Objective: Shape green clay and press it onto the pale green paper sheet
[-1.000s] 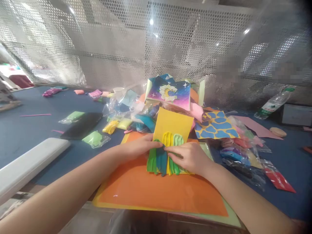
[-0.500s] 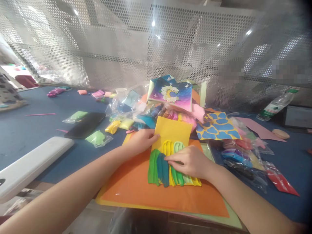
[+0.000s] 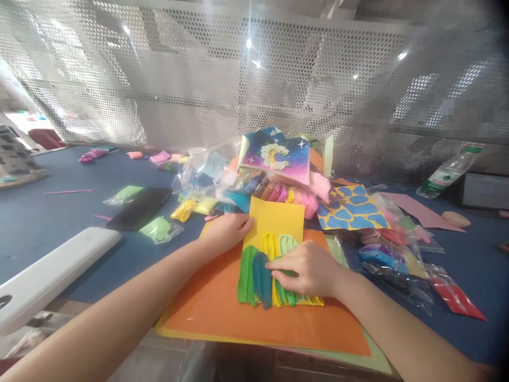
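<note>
A square of yellow paper point(image 3: 276, 215) lies on orange card sheets point(image 3: 191, 313), its lower part covered with ridged strips of modelling clay in green point(image 3: 247, 276), blue point(image 3: 262, 280), yellow and pale green. My left hand point(image 3: 228, 233) is closed at the paper's left edge, thumb and fingers pinching it. Over the clay, my right hand point(image 3: 312, 268) has its index finger stretched out, the tip touching the blue strip. Its thumb is apart from that finger, the other fingers are curled, and nothing shows in its grasp. The hand hides part of the strips to the right.
Behind the paper is a heap of bagged clay point(image 3: 302, 201) with a moon picture point(image 3: 278, 156) on top. To the right are a blue-patterned sheet point(image 3: 353, 207), more clay bags and a tilted bottle point(image 3: 449, 172). A white power bank point(image 3: 67, 270) and a black phone-like slab point(image 3: 139, 208) lie left.
The view has shifted slightly, so the paper and hands sit a little lower and further left. My right fingertip stays at the blue strip; my left hand keeps the paper's edge.
</note>
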The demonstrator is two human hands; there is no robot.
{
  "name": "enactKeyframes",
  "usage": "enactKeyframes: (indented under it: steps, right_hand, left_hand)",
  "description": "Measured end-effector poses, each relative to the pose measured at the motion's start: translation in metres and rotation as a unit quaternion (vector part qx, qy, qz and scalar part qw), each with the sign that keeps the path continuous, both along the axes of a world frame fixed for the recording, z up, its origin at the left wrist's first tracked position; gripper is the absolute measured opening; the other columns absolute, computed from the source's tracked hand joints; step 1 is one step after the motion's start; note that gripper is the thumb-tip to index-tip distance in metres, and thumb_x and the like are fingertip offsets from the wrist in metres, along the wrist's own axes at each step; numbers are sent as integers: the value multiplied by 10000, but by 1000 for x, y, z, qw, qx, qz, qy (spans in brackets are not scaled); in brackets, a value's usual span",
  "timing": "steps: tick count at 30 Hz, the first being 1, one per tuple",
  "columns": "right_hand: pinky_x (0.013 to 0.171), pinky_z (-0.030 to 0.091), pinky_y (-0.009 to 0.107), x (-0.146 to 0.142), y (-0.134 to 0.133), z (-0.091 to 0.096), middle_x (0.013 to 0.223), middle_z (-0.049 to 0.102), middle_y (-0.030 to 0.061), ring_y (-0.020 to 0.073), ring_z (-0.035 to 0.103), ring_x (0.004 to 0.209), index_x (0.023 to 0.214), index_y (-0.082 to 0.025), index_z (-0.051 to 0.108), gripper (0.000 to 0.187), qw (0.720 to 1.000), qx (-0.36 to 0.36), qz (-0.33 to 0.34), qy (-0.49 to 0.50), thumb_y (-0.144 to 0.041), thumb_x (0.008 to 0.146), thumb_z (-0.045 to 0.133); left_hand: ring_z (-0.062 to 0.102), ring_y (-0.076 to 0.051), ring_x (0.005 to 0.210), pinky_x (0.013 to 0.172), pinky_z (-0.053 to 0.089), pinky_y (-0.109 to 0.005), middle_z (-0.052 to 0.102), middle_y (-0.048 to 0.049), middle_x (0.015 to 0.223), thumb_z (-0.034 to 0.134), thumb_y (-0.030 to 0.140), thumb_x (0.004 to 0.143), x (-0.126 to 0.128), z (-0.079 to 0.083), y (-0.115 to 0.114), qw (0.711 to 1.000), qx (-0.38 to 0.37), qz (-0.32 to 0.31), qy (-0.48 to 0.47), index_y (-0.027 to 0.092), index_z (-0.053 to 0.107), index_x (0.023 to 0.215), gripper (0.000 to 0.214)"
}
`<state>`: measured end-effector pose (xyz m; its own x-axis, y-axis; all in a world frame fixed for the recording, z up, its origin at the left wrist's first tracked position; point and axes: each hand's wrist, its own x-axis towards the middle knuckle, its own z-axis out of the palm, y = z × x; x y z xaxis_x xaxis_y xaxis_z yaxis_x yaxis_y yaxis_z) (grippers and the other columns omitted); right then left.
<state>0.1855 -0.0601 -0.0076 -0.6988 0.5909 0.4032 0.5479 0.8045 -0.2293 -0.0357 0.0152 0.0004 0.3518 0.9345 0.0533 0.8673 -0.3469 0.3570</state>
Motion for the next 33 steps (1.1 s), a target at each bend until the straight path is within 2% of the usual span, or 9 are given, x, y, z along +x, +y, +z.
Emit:
enactKeyframes:
  steps: [10,13,16,22,25,29,31,33]
  right_hand:
    - [445,264,253,-7,-6,1,490,625,-25,103,511,429,822,-242,753,215,996,-15,84,19,-238,826,538]
    - [455,280,237,-9,-9,3,489,588,-31,99,469,431,921,-249,745,233,993,-56,97,36,-237,807,542]
    - [496,325,222,-7,-11,9,512,514,-52,91,432,450,1106,-239,682,337,990,-113,57,69,-237,792,557]
    - [530,350,207,8,-3,16,683,448,-27,101,406,572,1196,-223,565,402,964,-231,-3,132,-143,814,464]
    - [589,386,229,14,6,14,757,461,-1,115,432,634,1143,-207,566,352,954,-245,-2,174,-146,841,396]
    - [558,354,237,14,15,9,685,444,-17,116,421,590,1038,-192,600,283,939,-273,-77,192,-225,907,350]
    - [527,329,236,12,18,7,614,425,-41,114,412,546,1078,-191,588,277,938,-275,-110,182,-277,924,376]
    - [547,352,236,10,20,6,622,497,-41,117,469,565,1140,-193,551,276,940,-268,-116,179,-291,923,410]
  left_hand:
    - [507,-140,549,518,212,-278,582,-5,641,291,445,930,-3,-1,0,1000,3,-9,2,196,451,659,401]
    - [511,-141,547,517,215,-280,581,-11,637,292,436,930,-3,-1,0,1000,7,-11,2,194,460,663,398]
    - [510,-145,541,517,212,-287,581,-17,636,286,434,933,-4,0,1,1000,9,-14,0,192,478,668,407]
    - [505,-152,535,519,207,-290,576,-15,631,289,430,938,-5,0,1,1000,11,-21,-2,195,480,670,403]
    - [489,-149,517,516,196,-293,563,-13,613,299,419,935,-5,1,0,1000,12,-18,-2,195,467,656,396]
    - [494,-156,534,518,196,-288,554,-17,608,299,426,929,-5,4,-2,1000,12,-3,-3,196,451,642,398]
    - [517,-171,576,519,209,-281,566,-23,635,276,444,932,-5,6,-2,1000,13,11,-6,199,461,660,410]
    - [536,-183,619,524,230,-273,581,-27,671,256,461,935,-5,7,-3,1000,14,22,-10,205,478,689,419]
